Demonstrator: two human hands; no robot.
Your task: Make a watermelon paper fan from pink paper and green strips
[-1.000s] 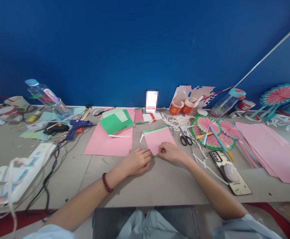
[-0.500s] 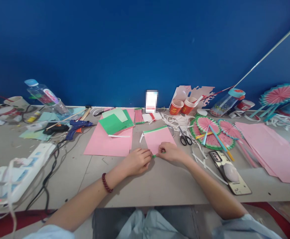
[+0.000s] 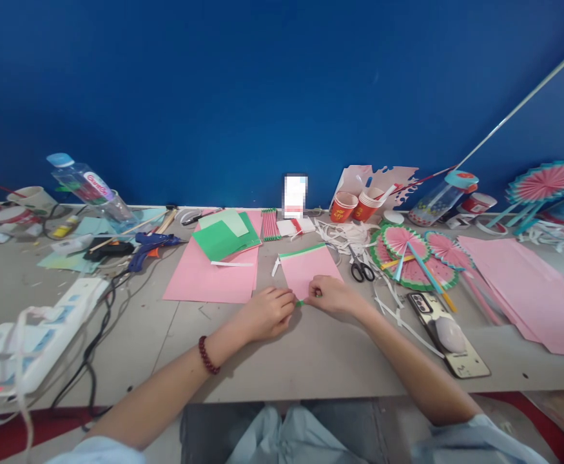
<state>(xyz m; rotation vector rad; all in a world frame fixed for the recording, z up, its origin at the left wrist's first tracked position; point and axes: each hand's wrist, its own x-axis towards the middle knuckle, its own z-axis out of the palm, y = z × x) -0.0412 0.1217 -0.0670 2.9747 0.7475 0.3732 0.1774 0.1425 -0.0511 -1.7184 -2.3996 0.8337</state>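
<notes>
A small pink paper sheet (image 3: 305,267) with green strips along its far and near edges lies on the grey table (image 3: 311,354) in front of me. My left hand (image 3: 267,314) and my right hand (image 3: 332,295) rest at its near edge, fingers curled, both pinching the green-edged border of the sheet between them. A red bead bracelet circles my left wrist.
A large pink sheet (image 3: 214,274) with green paper (image 3: 223,237) on it lies to the left. Scissors (image 3: 360,269), watermelon paper fans (image 3: 414,258), a phone (image 3: 448,334) and more pink sheets (image 3: 528,290) lie right. A glue gun (image 3: 149,248), power strip (image 3: 30,338) and bottle (image 3: 86,185) sit left. Red cups (image 3: 356,206) stand behind.
</notes>
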